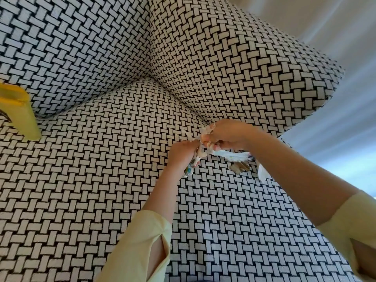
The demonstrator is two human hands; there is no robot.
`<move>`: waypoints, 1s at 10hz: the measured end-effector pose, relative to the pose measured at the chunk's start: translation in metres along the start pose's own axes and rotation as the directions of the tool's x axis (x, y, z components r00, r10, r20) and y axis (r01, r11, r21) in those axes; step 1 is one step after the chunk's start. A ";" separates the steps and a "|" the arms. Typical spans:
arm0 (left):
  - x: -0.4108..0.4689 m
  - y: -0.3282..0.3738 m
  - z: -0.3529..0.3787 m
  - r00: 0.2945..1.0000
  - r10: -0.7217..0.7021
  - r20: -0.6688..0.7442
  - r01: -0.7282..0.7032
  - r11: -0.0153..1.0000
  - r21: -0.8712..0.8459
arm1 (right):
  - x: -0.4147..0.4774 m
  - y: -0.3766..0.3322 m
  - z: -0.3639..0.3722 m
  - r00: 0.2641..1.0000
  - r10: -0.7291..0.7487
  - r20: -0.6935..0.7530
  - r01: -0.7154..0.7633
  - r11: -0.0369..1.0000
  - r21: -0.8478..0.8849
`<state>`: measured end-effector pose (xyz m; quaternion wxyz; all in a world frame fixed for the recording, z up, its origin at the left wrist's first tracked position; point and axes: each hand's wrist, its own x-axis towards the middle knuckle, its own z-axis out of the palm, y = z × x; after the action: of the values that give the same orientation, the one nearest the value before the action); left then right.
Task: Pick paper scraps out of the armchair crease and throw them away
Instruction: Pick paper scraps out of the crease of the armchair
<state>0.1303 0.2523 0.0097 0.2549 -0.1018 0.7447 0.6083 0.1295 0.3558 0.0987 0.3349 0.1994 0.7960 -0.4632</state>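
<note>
Your left hand and right hand are both curled tight on paper scraps at the armrest crease, just 3 o'clock of centre; crease toward 12 o'clock looks clean, dumping not yet done, yellow container at 9 o'clock is possibly the bin.

Black-and-white basketweave pattern across whole armchair. White paper scraps, faint blue and multicolour print; brown scrap among them. Plain pale yellow sleeves. Bright yellow object, left edge. Plain pale grey-white backdrop
</note>
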 end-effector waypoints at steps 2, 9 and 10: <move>0.007 -0.008 0.001 0.999 -0.035 -0.005 0.034 0.988 -0.148 | 0.016 0.009 0.026 0.996 -0.030 -0.080 0.066 0.858 0.510; -0.007 -0.019 -0.032 0.991 -0.135 0.005 0.116 0.825 -0.554 | 0.023 0.007 0.075 0.900 -0.186 -0.394 0.410 0.670 0.619; -0.008 -0.013 -0.041 0.982 -0.154 -0.109 0.061 0.805 -0.590 | 0.020 0.023 0.072 0.906 -0.180 -0.383 0.392 0.700 0.597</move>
<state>0.1329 0.2091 0.0078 0.1882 -0.2630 0.5321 0.7824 0.1546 0.3045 0.0456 0.0424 0.2440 0.6417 -0.7259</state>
